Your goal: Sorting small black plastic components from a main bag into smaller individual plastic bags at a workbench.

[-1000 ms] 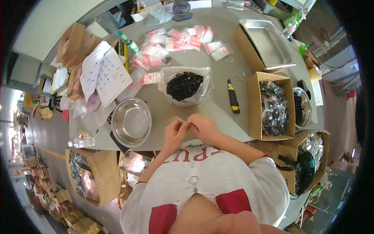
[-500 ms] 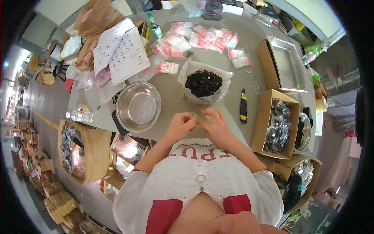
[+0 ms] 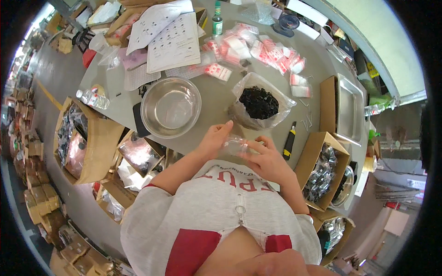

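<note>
Between my two hands is a small clear plastic bag point(image 3: 235, 146), held just in front of my shirt at the table's near edge. My left hand point(image 3: 215, 140) pinches its left side with thumb and fingers. On the other side my right hand point(image 3: 268, 159) grips the bag with bent fingers. I cannot make out anything inside it. Just beyond my hands stands an open clear bag point(image 3: 243, 118) filled with small black parts point(image 3: 258, 102). A steel bowl point(image 3: 151, 108) sits to the left of my left hand, with something clear and thin at its bottom.
A yellow-black utility knife point(image 3: 289, 141) lies right of my hands. Farther right are a cardboard box point(image 3: 307, 158) of filled bags and a steel tray point(image 3: 352, 110). Red-and-white bag packs point(image 3: 271, 53), a green bottle point(image 3: 217, 20) and papers point(image 3: 172, 43) lie at the back.
My hands have moved apart, and the clear bag now shows spread between them. The whole view has turned and shifted, so the table things appear farther right and tilted.
</note>
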Tool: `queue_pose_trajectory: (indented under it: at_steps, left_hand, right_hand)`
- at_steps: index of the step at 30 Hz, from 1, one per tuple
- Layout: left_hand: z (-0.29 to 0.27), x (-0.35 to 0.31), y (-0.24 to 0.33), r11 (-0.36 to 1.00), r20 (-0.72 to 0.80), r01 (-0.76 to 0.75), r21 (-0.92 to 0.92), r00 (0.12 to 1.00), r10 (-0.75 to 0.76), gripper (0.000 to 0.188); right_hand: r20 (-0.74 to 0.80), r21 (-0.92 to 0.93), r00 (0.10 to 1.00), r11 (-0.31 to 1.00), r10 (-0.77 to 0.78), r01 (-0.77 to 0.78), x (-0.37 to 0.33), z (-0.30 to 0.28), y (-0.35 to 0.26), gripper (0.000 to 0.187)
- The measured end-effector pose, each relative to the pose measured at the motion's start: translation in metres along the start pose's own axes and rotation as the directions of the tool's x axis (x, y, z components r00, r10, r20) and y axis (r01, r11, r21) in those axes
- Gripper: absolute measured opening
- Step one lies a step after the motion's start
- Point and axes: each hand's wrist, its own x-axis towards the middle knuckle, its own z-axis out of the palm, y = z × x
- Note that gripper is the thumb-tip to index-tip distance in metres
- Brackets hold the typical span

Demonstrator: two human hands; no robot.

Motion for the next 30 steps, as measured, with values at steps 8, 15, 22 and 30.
queue_pose_trajectory:
  at_steps: [8, 15, 22, 30]
  left_hand:
    - [0.028, -0.011, 0.007, 0.015, 0.561, -0.726, 0.688, 0.544, 0.624, 0.041]
    - [0.025, -0.012, 0.008, 0.618, 0.257, -0.368, 0.695, 0.929, 0.265, 0.045]
    - [0.018, -0.005, -0.003, 0.63, 0.346, -0.48, 0.61, 0.877, 0.333, 0.05]
    - [0.023, 0.007, 0.008, 0.668, 0.334, -0.496, 0.555, 0.868, 0.367, 0.042]
  right_hand:
    - [0.18, -0.027, 0.983, 0.999, 0.039, -0.034, 0.026, -0.009, 0.006, 0.026]
    - [-0.204, 0.099, 0.895, 0.918, 0.396, -0.384, 0.049, -0.008, 0.116, 0.039]
    - [-0.104, -0.173, 0.952, 0.938, 0.286, -0.301, 0.06, 0.007, 0.135, 0.033]
    - [-0.265, 0.081, 0.864, 0.903, 0.427, -0.422, 0.052, 0.003, 0.136, 0.012]
